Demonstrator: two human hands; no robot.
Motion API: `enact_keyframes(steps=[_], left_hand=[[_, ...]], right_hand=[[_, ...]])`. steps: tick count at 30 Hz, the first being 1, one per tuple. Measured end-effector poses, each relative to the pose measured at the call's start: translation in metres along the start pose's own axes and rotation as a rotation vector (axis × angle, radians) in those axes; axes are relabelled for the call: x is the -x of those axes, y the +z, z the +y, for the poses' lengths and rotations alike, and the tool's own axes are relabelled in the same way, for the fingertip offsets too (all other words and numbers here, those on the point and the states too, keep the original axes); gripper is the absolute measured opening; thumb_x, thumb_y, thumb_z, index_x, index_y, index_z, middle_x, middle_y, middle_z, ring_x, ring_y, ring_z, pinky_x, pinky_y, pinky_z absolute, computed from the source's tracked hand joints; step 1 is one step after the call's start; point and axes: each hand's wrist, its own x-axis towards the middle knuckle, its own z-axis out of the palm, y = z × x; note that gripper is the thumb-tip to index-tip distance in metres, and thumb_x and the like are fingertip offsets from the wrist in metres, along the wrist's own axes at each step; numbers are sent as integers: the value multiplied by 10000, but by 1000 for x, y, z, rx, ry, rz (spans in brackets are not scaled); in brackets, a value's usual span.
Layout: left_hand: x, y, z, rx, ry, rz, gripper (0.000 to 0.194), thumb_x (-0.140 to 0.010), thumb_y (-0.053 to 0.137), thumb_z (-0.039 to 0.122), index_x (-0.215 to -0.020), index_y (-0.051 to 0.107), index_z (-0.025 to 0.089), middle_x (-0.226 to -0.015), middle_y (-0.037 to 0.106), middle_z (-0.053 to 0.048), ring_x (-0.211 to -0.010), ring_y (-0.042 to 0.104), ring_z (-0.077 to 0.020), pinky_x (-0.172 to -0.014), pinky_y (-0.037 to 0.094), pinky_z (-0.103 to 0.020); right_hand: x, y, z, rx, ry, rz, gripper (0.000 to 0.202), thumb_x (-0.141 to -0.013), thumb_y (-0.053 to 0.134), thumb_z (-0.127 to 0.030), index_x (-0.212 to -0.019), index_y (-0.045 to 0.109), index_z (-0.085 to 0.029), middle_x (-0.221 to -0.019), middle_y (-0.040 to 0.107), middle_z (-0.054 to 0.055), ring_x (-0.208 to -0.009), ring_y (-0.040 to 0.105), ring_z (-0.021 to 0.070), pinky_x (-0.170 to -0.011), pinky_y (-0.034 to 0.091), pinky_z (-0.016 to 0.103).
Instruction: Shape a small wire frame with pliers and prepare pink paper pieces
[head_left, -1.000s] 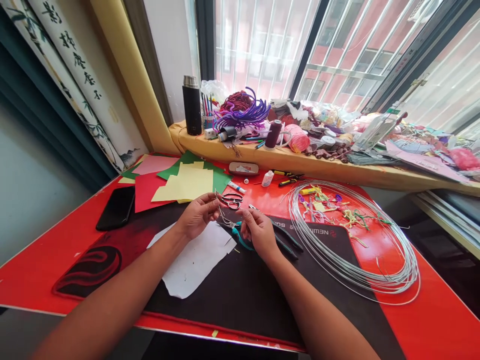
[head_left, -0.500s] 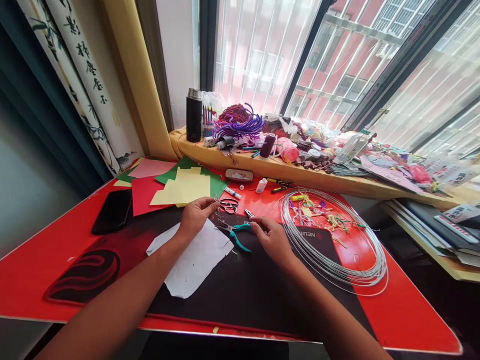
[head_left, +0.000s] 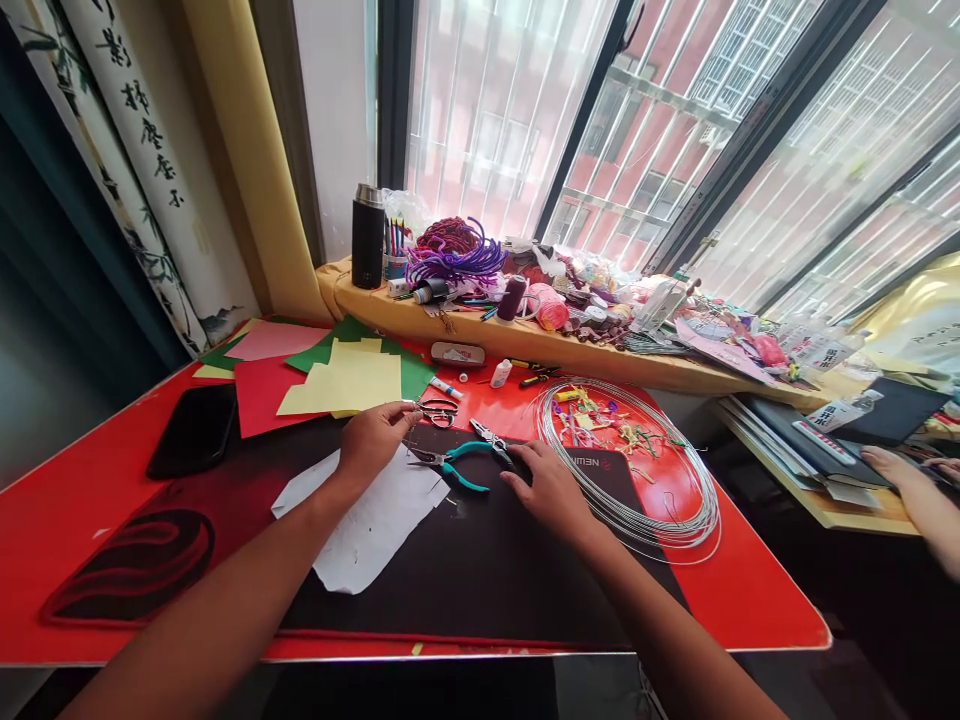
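Mat (head_left: 525, 580) lettered "NEW…" (head_left: 595, 463): one wire coil (head_left: 701, 520), one white sheet (head_left: 367, 530).
Above the mat, my left hand (head_left: 375, 440) pinches one wire piece (head_left: 409, 436); my right hand (head_left: 547, 480) is at one dark-handled pliers (head_left: 495, 442), whether gripping I cannot tell. One teal-handled pliers (head_left: 444, 463) lies on the mat; the coil overlaps the mat's right edge.

Window (head_left: 472, 130): main light, top centre to right; hazy, panes near washed out
Curtain (head_left: 64, 260): dim, left edge, soft detail
Counter (head_left: 750, 590): fairly evenly lit, faint sheen near frame centre
Mat (head_left: 487, 600): near black, little texture
Under counter: deep shadow, bottom of frame
Left hand (head_left: 367, 445): wire (head_left: 410, 436) it holds too fine to resolve
Corners: wide-angle stretch, straight lines lean
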Motion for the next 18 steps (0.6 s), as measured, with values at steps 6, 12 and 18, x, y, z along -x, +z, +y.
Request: enact_keyframes(steps=[6, 12, 18], left_hand=[[-1, -4, -1, -247, 74, 20, 276, -897, 677, 498, -1017, 823, 298, -966, 811, -67, -857, 703, -299, -645, 357, -310], [-3, -5, -3, -158, 100, 49, 242, -898, 679, 461, -985, 818, 282, -970, 800, -59, -898, 693, -284, -650, 368, -306], [-10, 0, -5, 449, -111, -72, 386, -749, 790, 568, -866, 778, 201, -686, 705, -34, -610, 606, -194, -606, 432, -292]], right_hand=[[-12, 7, 0, 94, -24, -61, 404, -941, 689, -307, -1325, 658, -185, -1228, 659, 147, -1175, 620, 306, -1038, 485, 421], [-8, 10, -14, 21, -100, -34, 382, -977, 643, -354, -1334, 662, -217, -1263, 664, 134, -1195, 612, 296, -1063, 473, 434], [-18, 22, -45, 79, -262, -116, 617, -896, 748, -456, -1443, 579, -224, -1405, 600, 157, -1314, 538, 346, -1129, 413, 496]])
